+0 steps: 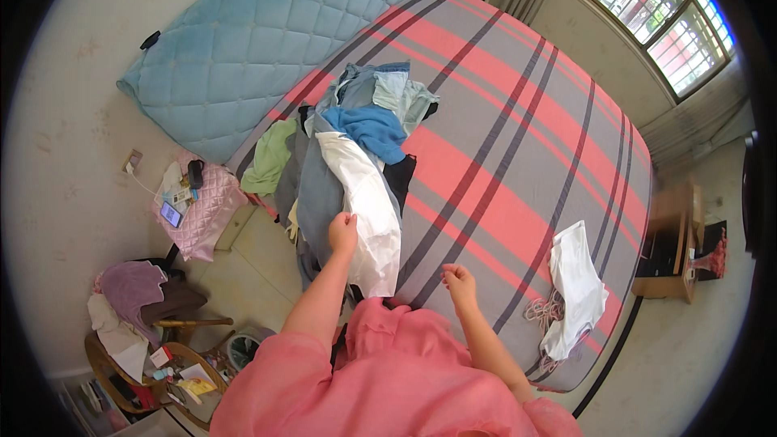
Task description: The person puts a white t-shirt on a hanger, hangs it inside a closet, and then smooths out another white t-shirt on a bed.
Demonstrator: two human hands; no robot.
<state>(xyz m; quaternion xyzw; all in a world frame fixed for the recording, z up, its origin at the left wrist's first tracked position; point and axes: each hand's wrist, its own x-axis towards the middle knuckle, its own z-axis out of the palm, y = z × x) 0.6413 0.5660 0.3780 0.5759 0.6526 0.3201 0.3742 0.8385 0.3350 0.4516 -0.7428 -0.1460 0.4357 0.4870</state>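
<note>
A long white garment (368, 224) lies over a heap of clothes on the near left part of the bed. My left hand (344, 232) has its fingers closed at the garment's left edge. To the right, my right hand (459, 284) hovers over the striped sheet, fingers curled in and nothing seen in them. Around the white garment lie a blue cloth (370, 127), a grey-blue garment (320, 194), a light green cloth (271, 155), a black cloth (399, 181) and denim pieces (362, 86).
A folded white garment (575, 291) rests at the bed's right, beside pinkish cords (544, 309). A blue quilted mattress pad (261, 30) leans on the wall. Left stand a pink-covered bedside table (209, 206) with a phone (171, 214), a cluttered chair (112, 385) and a waste bin (243, 346).
</note>
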